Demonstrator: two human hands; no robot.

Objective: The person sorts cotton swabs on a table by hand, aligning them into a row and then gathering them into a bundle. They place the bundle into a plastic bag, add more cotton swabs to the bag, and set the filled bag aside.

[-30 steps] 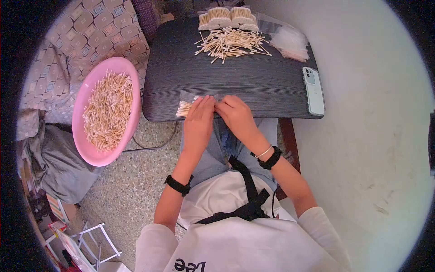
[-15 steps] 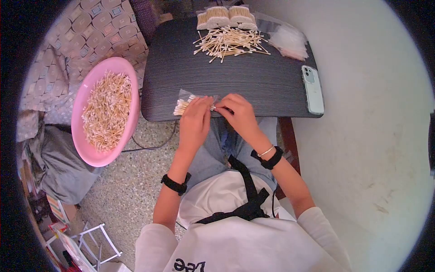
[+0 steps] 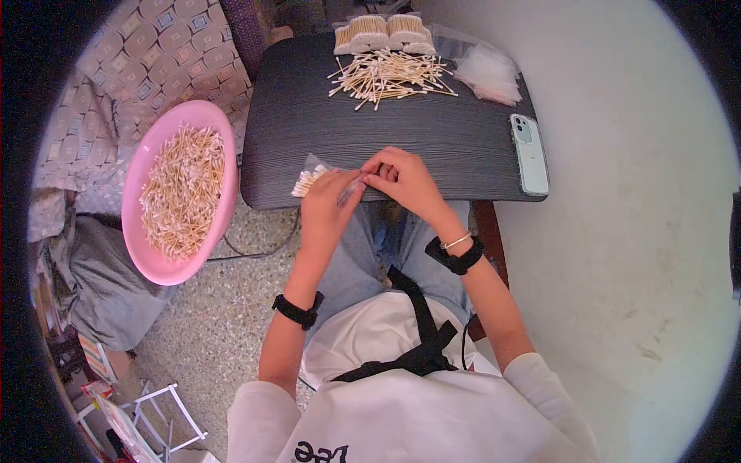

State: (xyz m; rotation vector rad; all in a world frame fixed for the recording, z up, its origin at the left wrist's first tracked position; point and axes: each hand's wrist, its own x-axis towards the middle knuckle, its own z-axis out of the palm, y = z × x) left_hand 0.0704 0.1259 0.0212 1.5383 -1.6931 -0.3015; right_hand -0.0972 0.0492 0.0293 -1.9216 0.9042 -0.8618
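Note:
A small clear plastic bag with cotton swabs in it (image 3: 307,180) lies at the front edge of the dark table, its white swab tips showing on the left. My left hand (image 3: 330,202) is closed over the bag and covers much of it. The fingers of my right hand (image 3: 401,179) pinch the bag's right end, close to the left fingertips. Farther back on the table is a loose pile of cotton swabs (image 3: 390,76), with bundled swabs (image 3: 384,33) stacked behind it.
Clear plastic bags (image 3: 488,73) lie at the back right of the dark table (image 3: 309,116). A phone (image 3: 529,154) rests along the right edge. Left of the table stands a pink basin (image 3: 133,231) full of swabs. A pale wall (image 3: 617,193) rises on the right.
My right hand has lifted slightly and pulls the bag's clear end up between both hands' fingertips. My left hand has shifted a little left and turned, with the bag still under it.

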